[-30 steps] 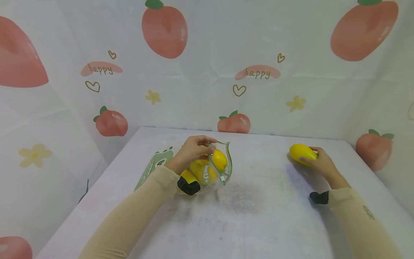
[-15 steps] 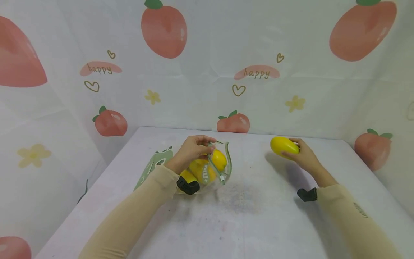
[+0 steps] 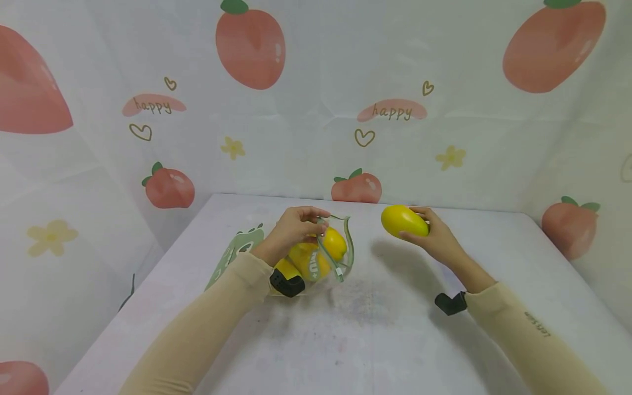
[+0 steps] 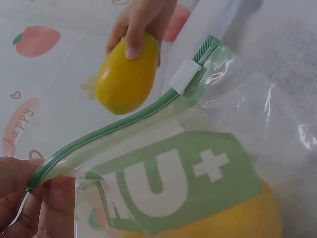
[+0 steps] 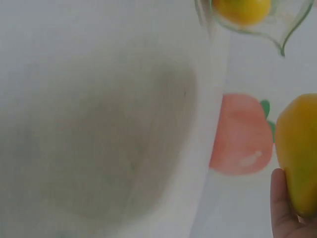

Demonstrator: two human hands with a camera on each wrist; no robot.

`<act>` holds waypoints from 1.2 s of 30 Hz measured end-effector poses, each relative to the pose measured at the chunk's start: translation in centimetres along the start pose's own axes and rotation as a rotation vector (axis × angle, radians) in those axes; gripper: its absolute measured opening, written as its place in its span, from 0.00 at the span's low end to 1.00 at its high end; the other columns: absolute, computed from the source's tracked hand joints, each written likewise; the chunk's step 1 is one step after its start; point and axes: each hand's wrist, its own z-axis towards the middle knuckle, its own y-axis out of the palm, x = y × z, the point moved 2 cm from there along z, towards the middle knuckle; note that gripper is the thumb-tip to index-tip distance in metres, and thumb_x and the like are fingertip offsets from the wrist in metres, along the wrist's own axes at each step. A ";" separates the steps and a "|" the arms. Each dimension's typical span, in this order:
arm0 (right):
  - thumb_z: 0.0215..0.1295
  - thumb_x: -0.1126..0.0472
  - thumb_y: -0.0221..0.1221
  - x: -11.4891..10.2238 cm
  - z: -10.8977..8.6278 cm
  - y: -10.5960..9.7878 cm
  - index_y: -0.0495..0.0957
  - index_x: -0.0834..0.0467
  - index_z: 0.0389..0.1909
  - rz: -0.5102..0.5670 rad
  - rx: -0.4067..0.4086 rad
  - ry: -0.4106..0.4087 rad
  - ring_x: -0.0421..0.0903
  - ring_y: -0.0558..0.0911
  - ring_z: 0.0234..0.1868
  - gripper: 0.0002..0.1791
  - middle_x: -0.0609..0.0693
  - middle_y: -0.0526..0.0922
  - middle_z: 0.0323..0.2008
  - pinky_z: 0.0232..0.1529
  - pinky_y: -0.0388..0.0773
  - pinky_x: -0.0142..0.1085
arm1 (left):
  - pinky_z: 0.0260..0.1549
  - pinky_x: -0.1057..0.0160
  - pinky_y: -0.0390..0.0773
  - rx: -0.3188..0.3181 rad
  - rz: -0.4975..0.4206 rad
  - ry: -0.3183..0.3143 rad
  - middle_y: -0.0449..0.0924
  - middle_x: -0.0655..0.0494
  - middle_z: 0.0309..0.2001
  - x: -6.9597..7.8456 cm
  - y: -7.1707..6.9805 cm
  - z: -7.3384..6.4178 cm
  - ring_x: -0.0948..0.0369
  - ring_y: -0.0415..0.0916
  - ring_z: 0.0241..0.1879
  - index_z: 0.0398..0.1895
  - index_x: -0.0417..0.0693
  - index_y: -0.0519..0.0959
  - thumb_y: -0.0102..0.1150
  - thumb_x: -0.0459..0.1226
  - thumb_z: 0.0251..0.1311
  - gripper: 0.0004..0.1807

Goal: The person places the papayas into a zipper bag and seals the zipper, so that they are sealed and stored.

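My left hand [image 3: 291,230] pinches the rim of a clear zip bag [image 4: 277,119], beside its green zipper. The bag's mouth stands open toward the right, and a white slider [image 4: 186,76] sits at one end of the zipper. Several yellow fruits [image 3: 336,244] lie inside, partly covered by my hand and wrist. To the right of the bag, my right hand [image 3: 436,238] grips a yellow mango [image 3: 402,220] between thumb and fingers. The mango is raised above the table, apart from the bag, its rounded end facing left.
A white table [image 3: 355,340] carries the bag. Left of my left forearm lies a green cartoon-printed patch [image 3: 242,247], perhaps part of the bag. A fruit-printed cloth [image 3: 306,137] hangs behind the table and along both sides. Black wrist mounts [image 3: 450,303] stick out at my cuffs.
My right hand has carried the mango leftward and slightly up from the table's right side, closer to the bag. The left hand and the bag have stayed in place.
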 end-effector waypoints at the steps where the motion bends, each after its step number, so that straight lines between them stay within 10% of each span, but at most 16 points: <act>1: 0.61 0.43 0.63 -0.3 -0.1 0.3 0.57 0.55 0.71 0.000 0.000 -0.010 0.59 0.72 0.53 0.43 0.65 0.64 0.65 0.48 0.71 0.44 | 0.39 0.62 0.84 0.001 0.000 0.000 0.71 0.52 0.40 0.0 0.0 0.0 0.59 0.76 0.34 0.50 0.46 0.82 0.63 0.32 0.60 0.14; 36: 0.62 0.52 0.64 -5.4 -2.1 9.4 0.61 0.58 0.65 0.220 -0.182 -0.090 0.53 0.73 0.53 0.35 0.58 0.69 0.63 0.57 0.72 0.44 | 0.40 0.61 0.84 0.006 0.023 0.006 0.75 0.51 0.40 -0.1 0.1 0.0 0.58 0.78 0.37 0.50 0.46 0.82 0.63 0.31 0.60 0.15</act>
